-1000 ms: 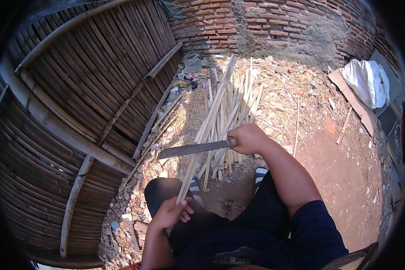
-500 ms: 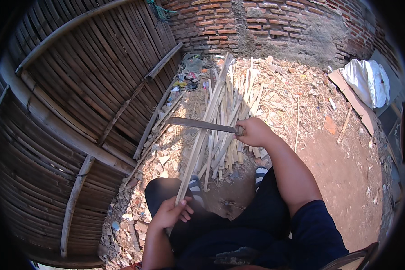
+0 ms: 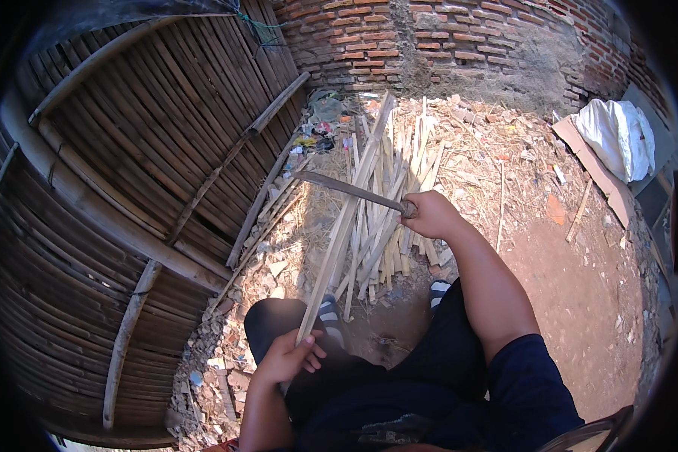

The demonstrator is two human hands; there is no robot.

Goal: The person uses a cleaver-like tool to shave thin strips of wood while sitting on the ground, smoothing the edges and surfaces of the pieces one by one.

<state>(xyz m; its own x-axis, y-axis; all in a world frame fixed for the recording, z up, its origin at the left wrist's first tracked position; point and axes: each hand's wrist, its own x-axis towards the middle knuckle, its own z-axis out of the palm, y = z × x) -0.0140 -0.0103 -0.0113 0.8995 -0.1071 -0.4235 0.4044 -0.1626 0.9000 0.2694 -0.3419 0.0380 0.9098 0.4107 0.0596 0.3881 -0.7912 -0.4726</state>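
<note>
My left hand is closed round the near end of a long pale bamboo strip, beside my left knee. The strip slants up and away over a heap of split strips. A machete with a long dark blade lies across the strip, its tip pointing left. Its short handle is in the fist of my right hand. Whether the blade touches the strip or hovers just above it, I cannot tell.
A dark bamboo slat wall with pole rails rises on the left. The brick wall stands behind the heap. Rubble and straw cover the ground around it. At the right, a white sack rests by a brown board.
The machete's tip has risen and its handle end has dropped slightly, so the blade slopes more. My left hand keeps its hold on the strip. The whole view has shifted a little.
</note>
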